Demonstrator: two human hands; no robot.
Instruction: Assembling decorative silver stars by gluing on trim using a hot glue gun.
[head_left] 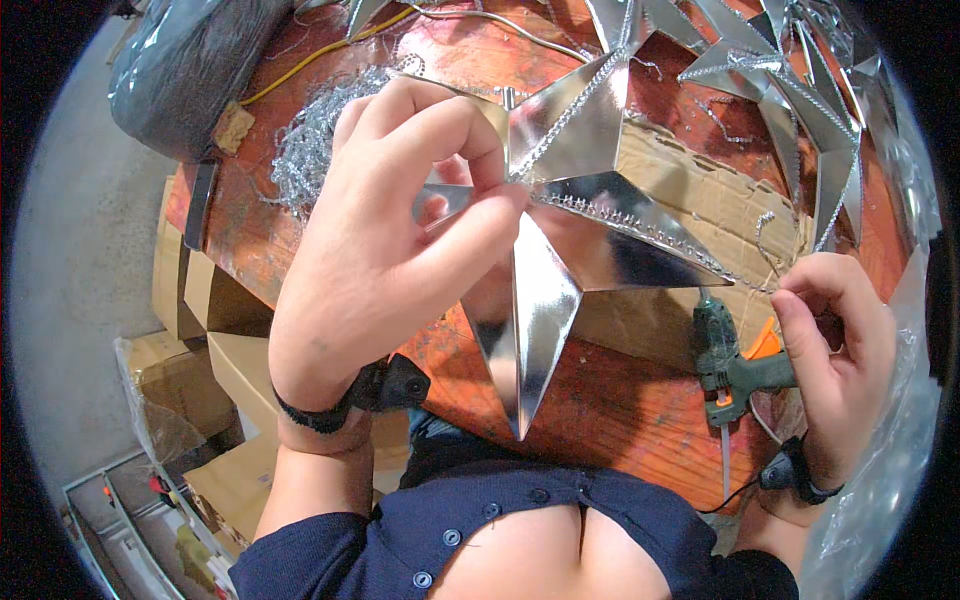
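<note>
Left hand (385,235) pinches the silver star (575,215) near its centre, thumb and fingers closed on the inner edge, so the star spreads from the grip toward 3 o'clock, one point hanging to 6 and one rising to 12. Right hand (835,360), at 4 o'clock from the star, is curled with thumb and forefinger nipped on a thin bead strand (762,240) running along the star's edge; glue gun (730,365) lies just beside it on the red table (620,420). Farther off at 12 to 2 o'clock: more stars (800,100); at 10, a tangle of bead chain (315,140).

Brown cardboard boxes (215,330) stacked lower left, beside the table
</note>
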